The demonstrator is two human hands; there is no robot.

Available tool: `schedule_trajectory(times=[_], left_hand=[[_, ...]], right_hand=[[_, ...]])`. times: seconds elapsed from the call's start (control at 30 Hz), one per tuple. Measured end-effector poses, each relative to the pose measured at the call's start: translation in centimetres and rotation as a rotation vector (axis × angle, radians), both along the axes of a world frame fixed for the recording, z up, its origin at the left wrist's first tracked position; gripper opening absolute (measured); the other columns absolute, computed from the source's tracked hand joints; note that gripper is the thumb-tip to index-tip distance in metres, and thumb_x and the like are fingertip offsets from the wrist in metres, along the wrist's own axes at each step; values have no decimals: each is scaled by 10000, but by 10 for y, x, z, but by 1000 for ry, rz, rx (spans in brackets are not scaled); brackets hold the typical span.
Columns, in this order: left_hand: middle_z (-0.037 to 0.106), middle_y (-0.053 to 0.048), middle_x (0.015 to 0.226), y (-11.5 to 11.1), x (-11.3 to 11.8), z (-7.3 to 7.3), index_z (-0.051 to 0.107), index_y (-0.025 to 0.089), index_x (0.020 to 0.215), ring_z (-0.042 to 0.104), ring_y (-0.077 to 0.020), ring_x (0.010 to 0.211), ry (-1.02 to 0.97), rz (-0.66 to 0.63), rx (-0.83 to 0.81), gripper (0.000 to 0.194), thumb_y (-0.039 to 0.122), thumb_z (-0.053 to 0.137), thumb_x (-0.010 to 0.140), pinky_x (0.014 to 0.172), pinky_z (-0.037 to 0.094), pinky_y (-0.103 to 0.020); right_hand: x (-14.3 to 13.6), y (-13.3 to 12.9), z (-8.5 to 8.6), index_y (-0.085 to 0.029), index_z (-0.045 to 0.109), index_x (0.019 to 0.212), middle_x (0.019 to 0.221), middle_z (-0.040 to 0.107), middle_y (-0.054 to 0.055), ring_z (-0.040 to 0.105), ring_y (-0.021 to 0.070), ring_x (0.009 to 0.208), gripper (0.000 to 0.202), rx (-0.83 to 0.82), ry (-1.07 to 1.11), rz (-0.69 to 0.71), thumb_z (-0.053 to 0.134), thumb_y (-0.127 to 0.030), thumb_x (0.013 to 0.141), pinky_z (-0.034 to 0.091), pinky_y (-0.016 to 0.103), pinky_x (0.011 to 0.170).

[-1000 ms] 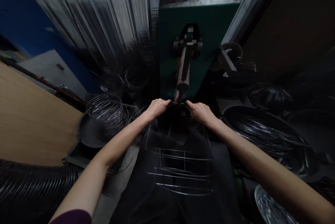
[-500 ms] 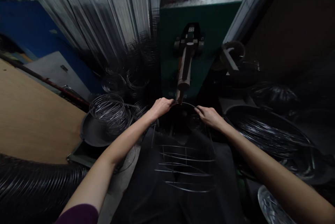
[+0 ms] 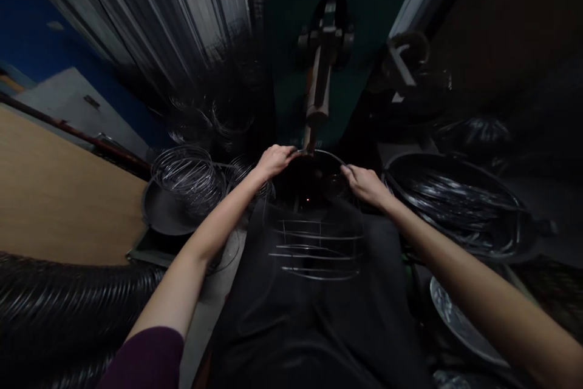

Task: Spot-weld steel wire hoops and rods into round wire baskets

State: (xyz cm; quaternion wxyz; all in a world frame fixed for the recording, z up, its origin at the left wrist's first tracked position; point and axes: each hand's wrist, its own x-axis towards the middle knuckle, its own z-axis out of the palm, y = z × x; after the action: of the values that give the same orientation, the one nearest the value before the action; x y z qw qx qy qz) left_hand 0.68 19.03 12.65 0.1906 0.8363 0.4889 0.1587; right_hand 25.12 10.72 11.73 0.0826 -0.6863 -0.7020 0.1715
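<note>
A wire frame (image 3: 319, 235) hangs in front of my dark-clothed lap, with a curved top rim and several thin cross wires below it. My left hand (image 3: 276, 160) is closed on the rim's left side, fingertips close to the electrode tip. On the right side, my right hand (image 3: 367, 184) pinches the same rim. Between the hands, the electrode arm (image 3: 319, 94) of a green spot welder (image 3: 291, 31) points down, its tip at the rim. Below the rim glows a small orange spark (image 3: 308, 199). Darkness hides the lower electrode.
At left, a wire coil (image 3: 184, 173) lies on a black pan (image 3: 166, 219), near a wooden board (image 3: 64, 189) and a stack of dark rings (image 3: 68, 310). A large basin (image 3: 514, 195) of wire pieces stands at right, with a round container (image 3: 478, 340) lower down.
The view has tilted down, so hands, frame and welder sit higher in the picture. A spark has appeared below the rim. Both hands still grip the frame.
</note>
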Motion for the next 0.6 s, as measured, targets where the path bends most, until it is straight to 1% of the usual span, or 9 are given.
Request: schedule_trajectory(times=[0.07,0.13,0.23,0.3,0.37,0.4,0.47,0.53,0.6], left_hand=[[672,-79,1059,-19,-25,-10,620,164,1126,608,-168,979,-267,37,-105,416,443,396,914,864,433,-259],[663,-88,1069,-59,-54,-33,581,145,1170,607,-152,977,-571,158,-257,481,478,347,916,873,450,-265],[675,-101,914,-147,-87,-85,568,101,1143,637,-153,809,-917,560,-497,533,528,448,848,767,509,-286],[670,-94,879,-203,-89,-118,591,116,1078,648,-174,789,-1055,735,-668,494,497,587,764,753,525,-312],[668,-111,940,-243,-76,-136,619,138,1003,651,-208,893,-1197,827,-799,425,478,610,748,829,518,-340],[664,-125,988,-254,-68,-138,628,144,985,638,-228,964,-1255,842,-879,415,488,596,754,869,508,-355],[643,-154,1079,-262,-51,-129,640,148,979,585,-265,1093,-1322,825,-1075,456,539,551,761,923,487,-390],[621,-148,1145,-255,-42,-114,641,171,999,527,-279,1178,-1323,769,-1232,496,585,513,757,948,475,-424],[635,-90,1125,-239,-41,-103,637,239,983,520,-259,1185,-1276,767,-1220,428,578,498,761,943,481,-440]], right_hand=[[-5,-8,-4,-160,579,868,844,652,103,609,212,801,392,35,36,-37,247,-343,967,379,251,682],[-9,-17,-10,-163,569,870,804,639,99,600,212,767,388,73,75,-55,238,-342,965,376,255,675],[-10,-30,-22,-162,563,906,755,621,87,587,202,694,343,104,105,-39,258,-312,953,368,258,657],[-7,-39,-28,-153,563,935,719,608,82,576,195,649,343,115,113,-53,254,-299,947,362,257,633],[-3,-48,-29,-143,564,966,699,598,79,564,187,624,360,156,102,-105,240,-300,948,358,254,618],[-2,-54,-27,-141,565,978,696,597,76,558,181,617,367,184,94,-135,236,-300,948,356,251,613],[-4,-67,-20,-147,573,989,699,599,64,547,162,607,360,230,110,-172,250,-300,949,355,238,607],[-10,-78,-14,-159,584,988,696,604,41,540,140,596,334,257,185,-185,288,-308,951,356,220,598],[-14,-84,-16,-165,593,998,688,607,19,550,123,603,318,289,289,-208,322,-325,956,364,204,604]])
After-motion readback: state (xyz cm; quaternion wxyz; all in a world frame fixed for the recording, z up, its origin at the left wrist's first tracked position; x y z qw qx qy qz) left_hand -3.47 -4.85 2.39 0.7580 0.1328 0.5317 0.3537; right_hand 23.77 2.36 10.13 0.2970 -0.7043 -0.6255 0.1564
